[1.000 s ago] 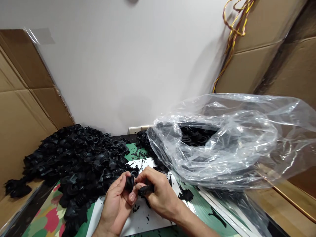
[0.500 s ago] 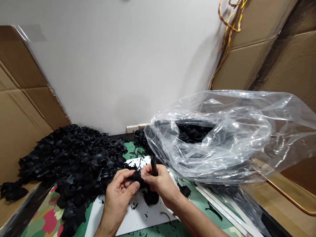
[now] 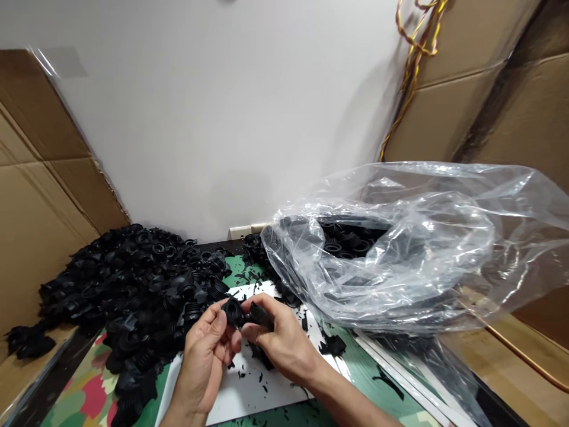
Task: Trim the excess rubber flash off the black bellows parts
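Between the thumb and fingers of my left hand point(image 3: 208, 344) is a black ribbed rubber bellows point(image 3: 233, 311), its round open end turned toward me. My right hand point(image 3: 284, 341) is closed around a dark stick-like tool point(image 3: 261, 316), whose tip is hidden near the bellows' right side. I cannot make out the tool's kind. Both hands are over a white board point(image 3: 249, 397) strewn with small black scraps. Left of them rises a large heap of black rubber bellows point(image 3: 151, 284), many with ragged flaps of rubber on them.
A clear plastic bag point(image 3: 427, 255) with black ribbed parts inside stands at the right. Cardboard point(image 3: 40, 178) borders the left, and more cardboard point(image 3: 466, 101) the right. Twisted yellow wires point(image 3: 411, 71) hang by the white wall point(image 3: 231, 118). A copper-coloured rod point(image 3: 524, 344) lies at the right.
The bellows has been turned so its round opening faces me, and it has moved slightly left. The tool in my right hand has tipped from upright to slanting. A black flap below the hands is now mostly hidden.
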The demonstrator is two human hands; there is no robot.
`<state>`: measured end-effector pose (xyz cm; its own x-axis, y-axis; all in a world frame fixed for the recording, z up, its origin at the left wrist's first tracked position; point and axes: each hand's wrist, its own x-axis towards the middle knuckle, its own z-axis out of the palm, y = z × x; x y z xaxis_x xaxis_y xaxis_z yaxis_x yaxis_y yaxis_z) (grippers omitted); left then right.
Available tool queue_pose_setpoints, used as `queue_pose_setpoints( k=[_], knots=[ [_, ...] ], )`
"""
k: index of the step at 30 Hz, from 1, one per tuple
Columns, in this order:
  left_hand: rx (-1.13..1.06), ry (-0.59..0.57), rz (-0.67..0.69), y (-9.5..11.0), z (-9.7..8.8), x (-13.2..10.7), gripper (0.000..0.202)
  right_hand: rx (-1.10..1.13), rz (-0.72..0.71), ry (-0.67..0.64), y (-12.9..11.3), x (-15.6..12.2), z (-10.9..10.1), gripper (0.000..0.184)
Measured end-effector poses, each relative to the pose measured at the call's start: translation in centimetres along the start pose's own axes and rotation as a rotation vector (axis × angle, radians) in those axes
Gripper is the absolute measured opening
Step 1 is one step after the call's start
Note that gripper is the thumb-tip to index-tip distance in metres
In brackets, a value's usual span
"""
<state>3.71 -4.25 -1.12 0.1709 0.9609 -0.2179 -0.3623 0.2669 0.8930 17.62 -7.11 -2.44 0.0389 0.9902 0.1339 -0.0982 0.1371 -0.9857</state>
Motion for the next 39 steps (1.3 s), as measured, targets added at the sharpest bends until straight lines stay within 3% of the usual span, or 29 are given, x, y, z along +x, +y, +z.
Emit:
queue_pose_setpoints(
  k=[3, 7, 10, 12, 14, 17, 19, 21, 25, 27, 31, 39],
  knots=[
    [-0.017, 0.033, 0.001, 0.3, 0.3, -0.2, 0.062, 0.013, -0.021, -0.007, 0.5, 0.0, 0.6, 0.022],
    [0.043, 0.011, 0.027, 0.4, 0.4, -0.5, 0.059, 0.004, 0.02, -0.054, 0.5, 0.4, 0.6, 0.013],
    [0.113, 0.002, 0.067, 0.1, 0.3, -0.5, 0.055, -0.367, -0.015, 0.006, -0.1, 0.4, 0.1, 0.004],
    [0.163, 0.007, 0.107, -0.2, 0.3, -0.5, 0.053, -0.637, -0.106, 0.03, -0.5, 0.0, -0.1, 0.011],
    [0.2, 0.023, 0.165, -0.3, 0.3, -0.3, 0.05, -0.77, -0.235, -0.066, -0.5, -0.7, -0.1, 0.019],
    [0.161, 0.104, 0.272, 0.2, 0.1, 0.1, 0.048, -0.808, -0.448, -0.397, 0.0, -1.7, 0.3, 0.021],
    [0.082, 0.155, 0.291, 0.7, -0.1, 0.4, 0.048, -0.835, -0.517, -0.535, 0.4, -2.0, 0.7, 0.022],
    [0.015, 0.154, 0.258, 1.0, -0.3, 0.4, 0.049, -0.826, -0.463, -0.465, 0.5, -1.8, 0.7, 0.026],
    [-0.045, 0.059, 0.195, 0.9, -0.5, 0.1, 0.046, -0.685, -0.229, -0.012, 0.2, -0.5, -0.4, 0.022],
    [-0.055, 0.025, 0.174, 0.7, -0.4, -0.1, 0.043, -0.584, -0.156, 0.127, -0.1, 0.0, -1.0, 0.019],
    [-0.077, -0.012, 0.129, 0.5, -0.3, -0.4, 0.043, -0.387, -0.171, 0.185, -0.3, 0.5, -1.6, 0.016],
    [-0.101, -0.006, -0.042, 0.3, 0.1, -0.3, 0.039, -0.28, -0.309, 0.259, -0.3, 0.4, -1.5, 0.015]
  ],
)
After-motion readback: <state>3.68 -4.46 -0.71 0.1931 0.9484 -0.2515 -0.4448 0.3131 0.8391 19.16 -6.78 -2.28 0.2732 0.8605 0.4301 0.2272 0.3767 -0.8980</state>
